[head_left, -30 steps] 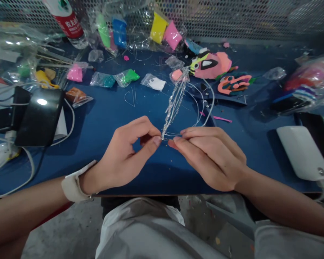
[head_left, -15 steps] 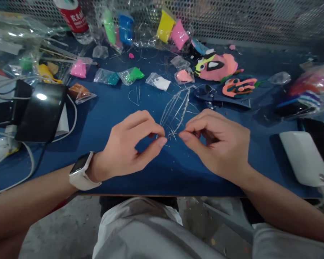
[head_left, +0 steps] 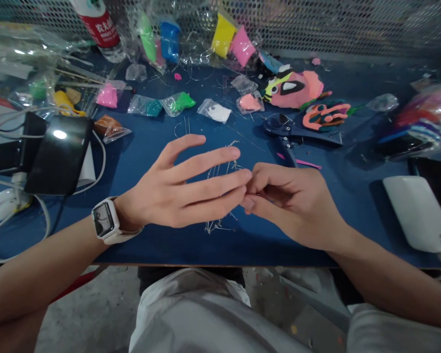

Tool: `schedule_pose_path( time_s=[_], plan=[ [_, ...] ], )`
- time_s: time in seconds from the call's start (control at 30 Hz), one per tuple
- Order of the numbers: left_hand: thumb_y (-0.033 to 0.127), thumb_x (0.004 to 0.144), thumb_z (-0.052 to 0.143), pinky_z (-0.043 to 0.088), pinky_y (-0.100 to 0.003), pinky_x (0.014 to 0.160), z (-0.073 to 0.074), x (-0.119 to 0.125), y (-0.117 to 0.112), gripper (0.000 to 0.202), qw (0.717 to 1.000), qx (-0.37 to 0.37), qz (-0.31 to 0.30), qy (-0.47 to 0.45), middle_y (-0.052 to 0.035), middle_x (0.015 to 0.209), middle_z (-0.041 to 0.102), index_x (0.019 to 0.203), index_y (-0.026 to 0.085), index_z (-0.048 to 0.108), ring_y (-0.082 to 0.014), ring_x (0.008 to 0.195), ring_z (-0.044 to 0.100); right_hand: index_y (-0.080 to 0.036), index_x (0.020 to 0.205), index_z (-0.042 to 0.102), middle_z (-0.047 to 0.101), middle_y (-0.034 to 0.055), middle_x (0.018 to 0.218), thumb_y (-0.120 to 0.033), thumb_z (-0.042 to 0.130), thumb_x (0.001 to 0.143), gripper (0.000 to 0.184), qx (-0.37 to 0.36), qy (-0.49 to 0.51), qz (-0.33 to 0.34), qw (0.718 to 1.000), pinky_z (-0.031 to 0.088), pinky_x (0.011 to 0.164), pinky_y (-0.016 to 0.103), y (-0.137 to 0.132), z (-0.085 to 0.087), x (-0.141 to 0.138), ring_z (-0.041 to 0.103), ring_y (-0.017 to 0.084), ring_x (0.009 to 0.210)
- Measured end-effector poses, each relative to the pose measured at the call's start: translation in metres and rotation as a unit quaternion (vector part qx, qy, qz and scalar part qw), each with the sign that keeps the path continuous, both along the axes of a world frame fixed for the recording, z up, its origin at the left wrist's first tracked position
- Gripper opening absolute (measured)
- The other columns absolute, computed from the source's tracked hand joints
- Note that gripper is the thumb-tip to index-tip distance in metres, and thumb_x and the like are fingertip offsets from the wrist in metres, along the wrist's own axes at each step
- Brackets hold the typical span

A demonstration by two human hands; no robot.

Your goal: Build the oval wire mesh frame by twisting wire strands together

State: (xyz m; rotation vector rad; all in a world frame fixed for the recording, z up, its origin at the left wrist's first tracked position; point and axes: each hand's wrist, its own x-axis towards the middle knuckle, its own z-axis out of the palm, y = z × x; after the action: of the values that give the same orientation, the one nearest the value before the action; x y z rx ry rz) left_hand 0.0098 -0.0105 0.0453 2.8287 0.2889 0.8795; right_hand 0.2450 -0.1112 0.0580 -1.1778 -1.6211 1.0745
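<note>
My left hand (head_left: 183, 189), with a white smartwatch (head_left: 105, 220) on the wrist, is stretched out flat with fingers spread, lying over a thin silvery wire frame (head_left: 220, 169). My right hand (head_left: 290, 201) is curled beside it, fingertips pinched at the wire next to my left fingertips. Part of the wire frame shows above and below my left fingers; the rest is hidden. Both hands hover over the blue table (head_left: 150, 147) near its front edge.
Small bags of coloured clay (head_left: 180, 103) lie across the back, with a pink clay mask figure (head_left: 294, 88) and dark pliers (head_left: 297, 132) at right. A black device (head_left: 57, 154) with cables sits left, a white box (head_left: 419, 211) right, a bottle (head_left: 101, 27) at back.
My left hand went from a pinch on the wire to flat and spread over it. The wire frame, earlier held upright, has come down low. My right hand stays pinched.
</note>
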Motion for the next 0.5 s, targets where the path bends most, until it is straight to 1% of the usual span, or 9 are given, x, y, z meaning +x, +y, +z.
schedule_pose_path(
  time_s=[0.07, 0.17, 0.2, 0.27, 0.33, 0.37, 0.43, 0.5],
  plan=[
    [0.031, 0.099, 0.078, 0.055, -0.054, 0.123, 0.0013, 0.002, 0.0007, 0.012, 1.0, -0.028, 0.0, -0.005, 0.0102, 0.119, 0.082, 0.106, 0.04, 0.076, -0.0238, 0.13, 0.075, -0.022, 0.081, 0.071, 0.068, -0.0009, 0.078, -0.039, 0.086, 0.094, 0.026, 0.012, -0.014, -0.005, 1.0, 0.049, 0.058, 0.028, -0.0013, 0.0004, -0.0008, 0.061, 0.013, 0.065],
    [0.027, 0.098, 0.08, 0.058, -0.053, 0.121, 0.0005, 0.0018, 0.0015, 0.014, 0.997, -0.037, -0.036, -0.05, 0.0118, 0.118, 0.082, 0.102, 0.039, 0.075, -0.0218, 0.124, 0.078, -0.023, 0.082, 0.07, 0.07, 0.0001, 0.08, -0.034, 0.085, 0.095, 0.023, 0.045, -0.048, -0.018, 0.998, 0.05, 0.062, 0.03, -0.0039, -0.0006, -0.0021, 0.063, 0.015, 0.068],
    [0.025, 0.098, 0.08, 0.059, -0.053, 0.119, -0.0003, 0.0009, 0.0018, 0.016, 0.997, -0.021, -0.049, -0.06, 0.0109, 0.119, 0.082, 0.104, 0.039, 0.075, -0.0221, 0.122, 0.079, -0.023, 0.083, 0.07, 0.071, 0.0003, 0.081, -0.033, 0.085, 0.096, 0.022, 0.056, -0.059, -0.021, 0.996, 0.05, 0.063, 0.03, -0.0047, -0.0014, -0.0025, 0.063, 0.015, 0.069],
    [0.023, 0.099, 0.078, 0.062, -0.054, 0.116, -0.0022, -0.0015, 0.0023, 0.018, 0.995, 0.036, -0.062, -0.065, 0.0079, 0.123, 0.081, 0.11, 0.036, 0.075, -0.0233, 0.121, 0.079, -0.023, 0.085, 0.071, 0.072, 0.0004, 0.081, -0.031, 0.084, 0.097, 0.019, 0.086, -0.072, -0.025, 0.993, 0.051, 0.064, 0.03, -0.0061, -0.0036, -0.0032, 0.064, 0.015, 0.07],
    [0.024, 0.101, 0.077, 0.064, -0.054, 0.113, -0.004, -0.0035, 0.0026, 0.016, 0.991, 0.095, -0.065, -0.063, 0.0052, 0.125, 0.081, 0.114, 0.033, 0.075, -0.0239, 0.121, 0.079, -0.023, 0.086, 0.073, 0.072, 0.0005, 0.081, -0.03, 0.084, 0.097, 0.017, 0.126, -0.078, -0.029, 0.989, 0.052, 0.063, 0.03, -0.007, -0.0057, -0.0039, 0.065, 0.015, 0.069],
    [0.024, 0.102, 0.076, 0.065, -0.054, 0.113, -0.0046, -0.0042, 0.0026, 0.015, 0.989, 0.113, -0.066, -0.063, 0.0044, 0.125, 0.081, 0.115, 0.032, 0.074, -0.0238, 0.121, 0.079, -0.023, 0.087, 0.073, 0.072, 0.0007, 0.081, -0.029, 0.083, 0.097, 0.016, 0.147, -0.082, -0.03, 0.985, 0.053, 0.063, 0.03, -0.0074, -0.0063, -0.0042, 0.066, 0.015, 0.069],
    [0.023, 0.103, 0.075, 0.063, -0.054, 0.115, -0.0053, -0.0047, 0.0023, 0.014, 0.989, 0.115, -0.07, -0.058, 0.004, 0.123, 0.082, 0.115, 0.03, 0.074, -0.0232, 0.121, 0.079, -0.023, 0.087, 0.074, 0.073, 0.0011, 0.082, -0.026, 0.083, 0.098, 0.014, 0.181, -0.097, -0.033, 0.978, 0.054, 0.063, 0.03, -0.0083, -0.0065, -0.0046, 0.068, 0.015, 0.07],
    [0.022, 0.102, 0.076, 0.062, -0.055, 0.118, -0.0056, -0.0044, 0.0015, 0.014, 0.991, 0.091, -0.077, -0.053, 0.0045, 0.121, 0.082, 0.114, 0.03, 0.074, -0.0228, 0.121, 0.079, -0.023, 0.088, 0.074, 0.074, 0.0015, 0.084, -0.022, 0.082, 0.098, 0.012, 0.2, -0.121, -0.037, 0.972, 0.056, 0.065, 0.03, -0.0095, -0.0052, -0.0049, 0.07, 0.016, 0.073]
  ],
)
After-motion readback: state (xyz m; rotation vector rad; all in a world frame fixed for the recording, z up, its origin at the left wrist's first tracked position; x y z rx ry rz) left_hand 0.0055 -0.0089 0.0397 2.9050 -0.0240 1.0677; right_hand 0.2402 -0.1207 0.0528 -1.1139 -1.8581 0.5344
